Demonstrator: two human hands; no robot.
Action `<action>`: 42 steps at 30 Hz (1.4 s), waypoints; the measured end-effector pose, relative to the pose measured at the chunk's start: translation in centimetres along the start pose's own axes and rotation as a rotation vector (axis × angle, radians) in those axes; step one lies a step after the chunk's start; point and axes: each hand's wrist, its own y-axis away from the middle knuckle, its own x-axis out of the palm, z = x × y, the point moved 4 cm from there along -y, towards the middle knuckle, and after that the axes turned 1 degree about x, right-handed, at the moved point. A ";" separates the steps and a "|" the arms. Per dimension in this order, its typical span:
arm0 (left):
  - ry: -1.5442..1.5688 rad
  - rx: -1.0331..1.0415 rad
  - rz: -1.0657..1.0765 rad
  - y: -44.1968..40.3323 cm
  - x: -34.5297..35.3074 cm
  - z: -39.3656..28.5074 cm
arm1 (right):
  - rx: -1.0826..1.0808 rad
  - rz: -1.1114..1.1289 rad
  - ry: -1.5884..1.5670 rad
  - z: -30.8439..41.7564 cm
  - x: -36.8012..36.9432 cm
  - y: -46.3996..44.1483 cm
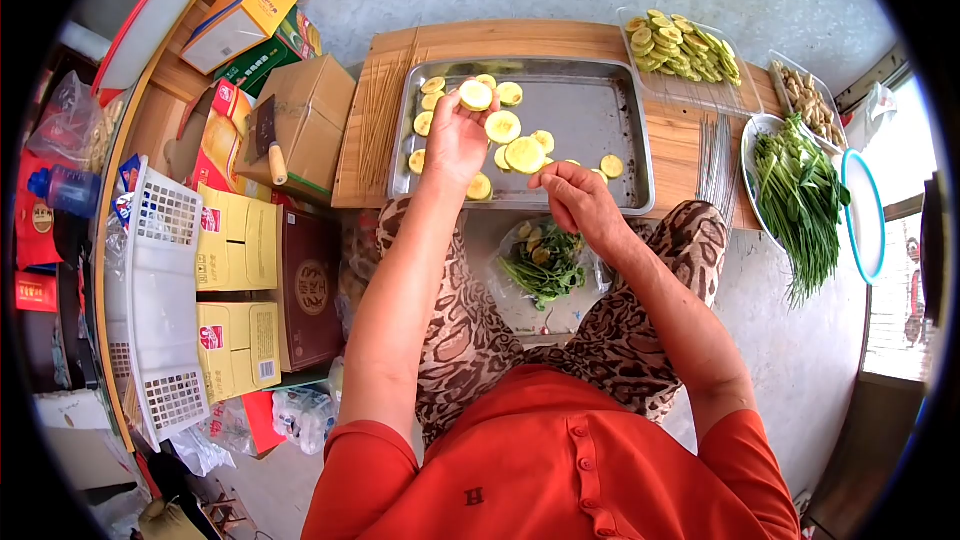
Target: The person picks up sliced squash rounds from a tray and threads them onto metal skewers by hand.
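My left hand (460, 140) is raised over the metal tray (590, 90), its fingers closed around a round zucchini slice (476, 95). Lower and to the right, my right hand (582, 202) is in a pinch at the tray's near edge. Two larger-looking slices, an upper one (503, 126) and a lower one (525, 155), line up between the hands. They seem to be on a skewer pinched by my right hand, though the stick itself hardly shows. Several loose slices (479, 186) lie in the tray, mostly on its left half.
Thin wooden skewers (385, 125) lie left of the tray, metal skewers (715, 160) right of it. Beyond stand a clear box with piled slices (680, 48) and a bowl of greens (795, 175). Cartons (300, 120) crowd the left; bagged greens (545, 265) sit below the table.
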 end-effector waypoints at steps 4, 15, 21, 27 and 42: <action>-0.010 -0.004 0.002 -0.2 0.0 0.3 | 0.004 -0.010 -0.025 -0.1 0.0 -0.1; 0.044 -0.057 0.190 0.6 1.6 1.1 | -0.032 -0.025 0.003 -0.1 0.3 -0.7; -0.037 -0.038 0.179 0.6 1.6 1.7 | -0.024 -0.035 -0.018 -0.6 0.6 -0.9; -0.022 -0.048 0.143 0.5 1.6 2.1 | -0.023 -0.067 -0.003 -1.0 0.5 -1.1; -0.033 -0.047 0.118 0.8 1.8 2.0 | -0.012 -0.053 -0.017 -1.3 0.6 -1.3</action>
